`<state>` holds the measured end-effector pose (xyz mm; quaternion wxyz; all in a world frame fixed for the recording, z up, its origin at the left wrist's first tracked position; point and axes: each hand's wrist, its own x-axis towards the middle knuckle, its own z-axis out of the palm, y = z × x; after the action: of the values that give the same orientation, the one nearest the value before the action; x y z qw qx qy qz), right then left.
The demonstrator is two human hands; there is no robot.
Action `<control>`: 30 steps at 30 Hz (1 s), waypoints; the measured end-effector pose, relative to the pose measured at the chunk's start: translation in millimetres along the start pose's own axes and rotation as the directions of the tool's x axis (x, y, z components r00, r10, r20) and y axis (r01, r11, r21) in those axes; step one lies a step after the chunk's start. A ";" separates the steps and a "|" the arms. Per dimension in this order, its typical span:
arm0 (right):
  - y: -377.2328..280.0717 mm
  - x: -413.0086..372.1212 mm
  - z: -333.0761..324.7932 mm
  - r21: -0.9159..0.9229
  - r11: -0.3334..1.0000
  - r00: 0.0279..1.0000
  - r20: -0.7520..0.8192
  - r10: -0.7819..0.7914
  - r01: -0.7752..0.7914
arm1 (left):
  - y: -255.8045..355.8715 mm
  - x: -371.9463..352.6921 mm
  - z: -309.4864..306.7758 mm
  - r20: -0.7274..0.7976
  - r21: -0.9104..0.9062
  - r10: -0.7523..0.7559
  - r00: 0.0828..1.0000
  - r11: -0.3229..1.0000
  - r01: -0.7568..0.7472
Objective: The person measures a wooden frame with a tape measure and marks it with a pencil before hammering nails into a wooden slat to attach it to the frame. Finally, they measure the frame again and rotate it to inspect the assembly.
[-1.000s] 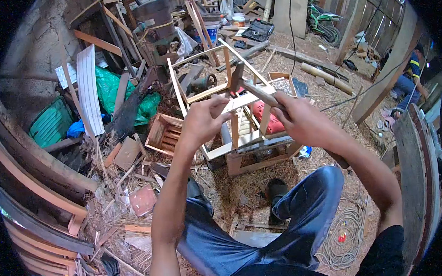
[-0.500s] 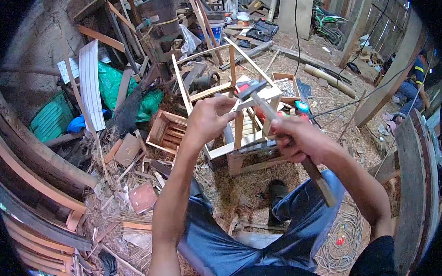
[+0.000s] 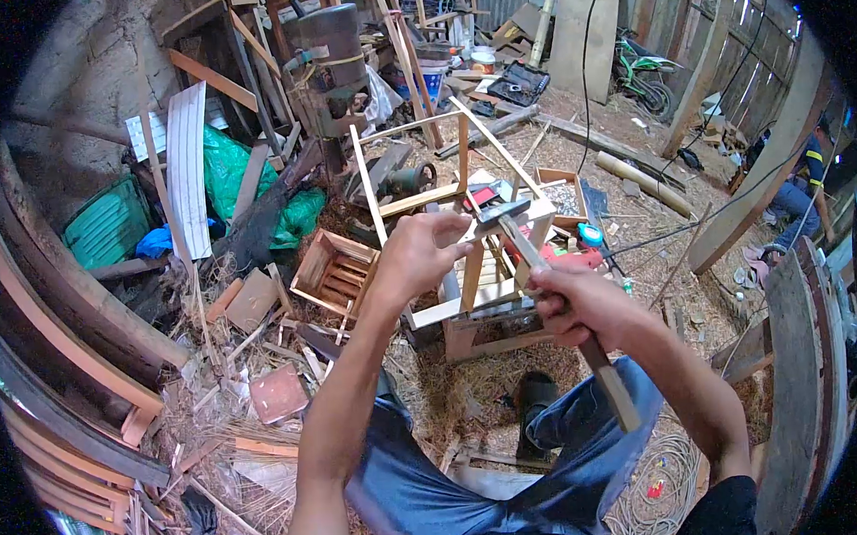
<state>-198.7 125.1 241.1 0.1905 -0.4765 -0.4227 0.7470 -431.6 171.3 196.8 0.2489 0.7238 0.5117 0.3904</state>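
My right hand [image 3: 581, 307] is wrapped round the wooden handle of a hammer [image 3: 609, 382], whose butt end sticks out toward my knee. The metal hammer head lies over a corner of a light wooden frame [image 3: 436, 312], close to my left fingertips. My left hand [image 3: 418, 256] is closed in a pinch at the upper part of the frame; whatever it pinches is too small or too hidden to make out. The frame has slim legs and rails and stands in front of my knees. A red power tool [image 3: 574, 260] shows just behind it.
A slatted wooden crate [image 3: 336, 271] sits left of the frame. Behind it are a small wooden tray [image 3: 561, 197] and a teal tape measure [image 3: 590, 234]. Coiled cable [image 3: 656, 492] lies by my right leg. Another person [image 3: 796, 194] is at far right. Scrap wood covers the left floor.
The hammer head has dropped slightly, and its handle end has swung down and a little left. My left hand stays by the frame. The whole view has shifted a little.
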 end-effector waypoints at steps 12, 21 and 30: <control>-6.4 -8.2 4.3 -0.977 0.145 0.747 0.023 -0.665 0.159 | 0.2 -1.8 -1.2 0.035 -0.001 -0.016 0.999 1.000 0.016; 5.1 -2.7 -0.4 -0.529 0.781 0.857 -0.175 -0.485 0.333 | 4.6 -3.6 -3.1 -0.004 -0.005 -0.007 1.000 1.000 0.007; 59.8 25.4 20.4 -0.208 0.896 0.881 -0.195 -0.430 0.391 | 4.9 -0.4 -0.2 0.021 0.000 -0.045 0.999 0.999 0.045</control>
<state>-221.4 99.3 182.4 0.3542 -0.4751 -0.5481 0.5903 -429.2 169.3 200.6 0.2633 0.7161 0.5249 0.3772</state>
